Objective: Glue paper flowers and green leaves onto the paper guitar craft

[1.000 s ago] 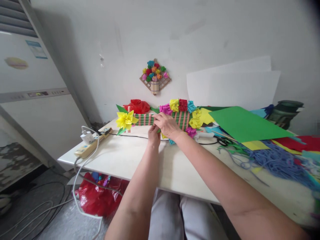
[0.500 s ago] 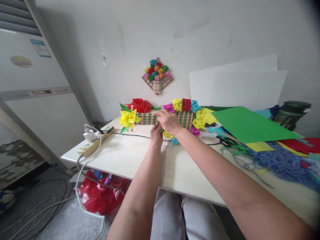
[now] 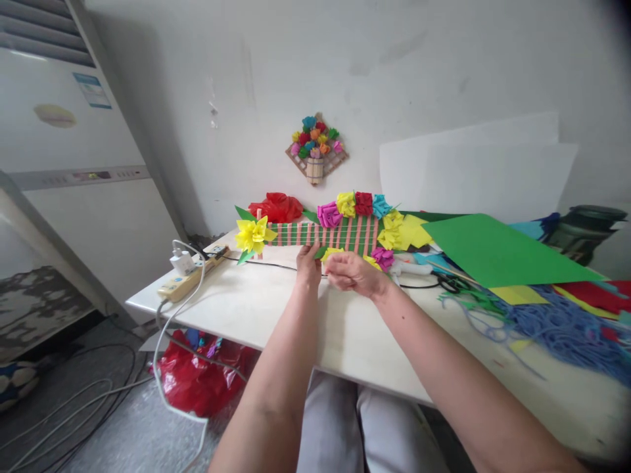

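A long green craft panel [image 3: 300, 234], crossed by pinkish strips and thin pale lines, lies near the back of the table. Crepe-paper flowers trim it: a large yellow one [image 3: 253, 235] at its left end, and magenta [image 3: 329, 215], red [image 3: 363, 203] and blue ones toward the right. My left hand [image 3: 309, 266] pinches the panel's near edge around the middle. Just right of it, my right hand [image 3: 357, 272] is closed in front of the panel's near flowers. Whatever those right fingers may hold is hidden or too small to see.
Green paper [image 3: 503, 249], blue yarn [image 3: 557, 328], scissors [image 3: 451, 282] and a white glue-gun-like tool [image 3: 411, 267] lie on the right. A power strip [image 3: 180, 282] with a white charger sits at the left edge, its cables trailing. A red bag [image 3: 197, 381] is under the table [image 3: 236, 309].
My right hand has come off the panel's top, moving toward me and slightly right, its fingers now closed. My left hand stays at the near edge. The view has shifted slightly.
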`<state>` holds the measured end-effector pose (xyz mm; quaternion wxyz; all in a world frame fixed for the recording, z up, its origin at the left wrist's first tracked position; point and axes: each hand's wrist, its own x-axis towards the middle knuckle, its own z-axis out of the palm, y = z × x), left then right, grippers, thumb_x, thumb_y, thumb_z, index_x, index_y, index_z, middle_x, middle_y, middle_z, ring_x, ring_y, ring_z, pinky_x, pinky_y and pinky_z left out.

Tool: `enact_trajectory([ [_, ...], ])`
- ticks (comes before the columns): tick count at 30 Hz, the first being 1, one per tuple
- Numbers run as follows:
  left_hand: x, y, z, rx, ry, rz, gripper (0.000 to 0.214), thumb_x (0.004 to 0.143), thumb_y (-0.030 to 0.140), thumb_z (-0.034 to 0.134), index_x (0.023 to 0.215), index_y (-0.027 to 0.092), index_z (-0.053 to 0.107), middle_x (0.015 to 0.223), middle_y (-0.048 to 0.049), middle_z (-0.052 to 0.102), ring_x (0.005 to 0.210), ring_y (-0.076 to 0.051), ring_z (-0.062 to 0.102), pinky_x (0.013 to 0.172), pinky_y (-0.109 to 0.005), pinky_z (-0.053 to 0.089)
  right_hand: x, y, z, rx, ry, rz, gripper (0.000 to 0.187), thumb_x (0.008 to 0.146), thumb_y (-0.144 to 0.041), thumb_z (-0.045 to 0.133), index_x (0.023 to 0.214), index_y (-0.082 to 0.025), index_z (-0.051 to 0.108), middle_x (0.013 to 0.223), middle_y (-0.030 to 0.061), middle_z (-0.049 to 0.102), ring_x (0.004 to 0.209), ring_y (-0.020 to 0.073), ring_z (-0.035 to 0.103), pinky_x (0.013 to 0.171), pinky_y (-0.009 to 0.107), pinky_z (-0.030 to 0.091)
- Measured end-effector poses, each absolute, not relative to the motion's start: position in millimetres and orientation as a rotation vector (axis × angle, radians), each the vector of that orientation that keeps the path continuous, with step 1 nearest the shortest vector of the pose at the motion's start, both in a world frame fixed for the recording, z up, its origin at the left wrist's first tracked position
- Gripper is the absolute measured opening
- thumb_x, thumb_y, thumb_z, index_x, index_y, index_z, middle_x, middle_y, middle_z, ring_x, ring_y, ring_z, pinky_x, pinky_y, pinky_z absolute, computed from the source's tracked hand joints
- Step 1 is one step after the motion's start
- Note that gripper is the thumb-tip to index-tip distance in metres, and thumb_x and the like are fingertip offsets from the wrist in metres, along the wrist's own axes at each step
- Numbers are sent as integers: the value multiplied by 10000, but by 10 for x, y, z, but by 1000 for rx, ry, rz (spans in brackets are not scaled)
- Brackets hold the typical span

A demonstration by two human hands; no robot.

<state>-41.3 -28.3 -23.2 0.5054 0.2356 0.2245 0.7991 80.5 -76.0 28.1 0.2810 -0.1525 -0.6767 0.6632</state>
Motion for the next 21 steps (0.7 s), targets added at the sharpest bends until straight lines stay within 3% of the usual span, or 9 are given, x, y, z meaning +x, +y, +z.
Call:
enact_trajectory([
  [6, -478, -180, -284, 575, 445, 1995, 250, 540, 195, 785, 666, 156, 572, 634, 17, 611, 611, -110, 592, 664, -255, 440, 1408, -528, 332, -422, -1279, 1241, 231, 774, -419, 527, 666, -238, 433, 437, -108, 117, 368, 81, 100, 360, 216, 140],
  [9, -518, -164, -305, 566, 443, 2002, 265, 527, 198, 791, 648, 156, 559, 631, 16, 610, 612, -111, 590, 656, -253, 438, 1741, -374, 290, -430, -1136, 1065, 235, 807, -400, 483, 642, -244, 422, 419, -103, 99, 375, 93, 54, 370, 226, 124],
  [15, -576, -133, -309, 507, 463, 2022, 256, 541, 203, 780, 636, 160, 546, 609, 19, 598, 588, -107, 577, 648, -249, 425, 2151, -155, 86, -508, -926, 1078, 453, 833, -528, 400, 525, -225, 265, 370, -91, 140, 339, 76, 124, 376, 213, 176],
  [21, -607, -116, -319, 507, 494, 2030, 236, 567, 217, 773, 694, 156, 584, 665, -2, 630, 649, -123, 607, 705, -261, 442, 2179, 13, -56, -687, -651, 1158, 505, 836, -589, 362, 534, -208, 223, 338, -103, 210, 287, 43, 182, 336, 185, 205],
])
